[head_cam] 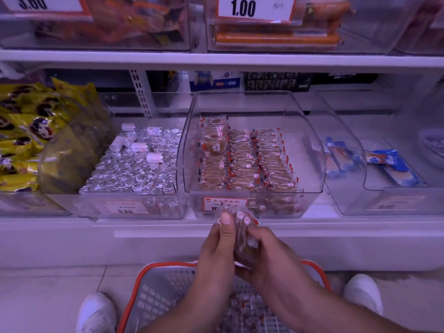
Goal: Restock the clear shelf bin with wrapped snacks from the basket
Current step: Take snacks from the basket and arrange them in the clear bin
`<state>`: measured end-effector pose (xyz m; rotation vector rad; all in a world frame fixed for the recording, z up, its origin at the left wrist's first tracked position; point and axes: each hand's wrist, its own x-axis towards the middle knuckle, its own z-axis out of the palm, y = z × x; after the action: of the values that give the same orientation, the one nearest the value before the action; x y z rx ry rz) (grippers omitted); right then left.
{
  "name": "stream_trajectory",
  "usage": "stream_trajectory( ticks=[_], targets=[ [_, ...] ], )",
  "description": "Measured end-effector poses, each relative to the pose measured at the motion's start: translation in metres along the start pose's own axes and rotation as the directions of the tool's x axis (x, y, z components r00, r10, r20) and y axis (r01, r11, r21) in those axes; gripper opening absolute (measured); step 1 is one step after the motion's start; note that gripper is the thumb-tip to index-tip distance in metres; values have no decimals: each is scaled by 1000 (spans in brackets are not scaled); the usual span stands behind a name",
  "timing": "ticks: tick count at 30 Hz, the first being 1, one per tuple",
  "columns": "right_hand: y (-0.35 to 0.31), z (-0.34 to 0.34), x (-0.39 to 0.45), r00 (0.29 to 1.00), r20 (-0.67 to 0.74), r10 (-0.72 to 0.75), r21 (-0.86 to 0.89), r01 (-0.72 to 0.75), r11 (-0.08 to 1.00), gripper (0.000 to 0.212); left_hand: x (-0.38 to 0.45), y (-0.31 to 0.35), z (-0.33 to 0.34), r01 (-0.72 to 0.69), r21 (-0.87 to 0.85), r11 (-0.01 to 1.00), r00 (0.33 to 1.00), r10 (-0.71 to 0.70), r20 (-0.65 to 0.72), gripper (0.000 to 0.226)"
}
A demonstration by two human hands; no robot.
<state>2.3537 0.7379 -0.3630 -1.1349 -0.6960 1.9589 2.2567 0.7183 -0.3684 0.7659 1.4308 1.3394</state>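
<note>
The clear shelf bin (310,150) stands at the middle of the lower shelf, holding rows of wrapped brown snacks (245,162), with its right side bare. My left hand (217,251) and my right hand (266,255) together grip a small stack of the same wrapped snacks (245,239) just below the bin's front. Under my forearms, the grey basket with an orange rim (144,277) sits on the floor, with a few wrapped snacks (240,304) left in it.
A bin of silver-wrapped rolls (134,164) is left of the clear bin, and yellow bags (31,135) lie further left. Bins with blue packets (394,167) are to the right. An upper shelf (216,60) runs overhead. My white shoes (96,313) flank the basket.
</note>
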Motion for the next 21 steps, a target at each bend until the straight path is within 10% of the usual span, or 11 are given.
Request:
stream_trajectory(
  ticks=[13,21],
  targets=[
    [-21,5,-9,944,251,-217,-42,234,971,46,-4,19,-37,-324,545,773,943,307,125,52],
    [-18,18,0,961,41,-273,-33,274,961,57,2,41,-22,-122,-111,986,990,113,-85,34]
  ],
)
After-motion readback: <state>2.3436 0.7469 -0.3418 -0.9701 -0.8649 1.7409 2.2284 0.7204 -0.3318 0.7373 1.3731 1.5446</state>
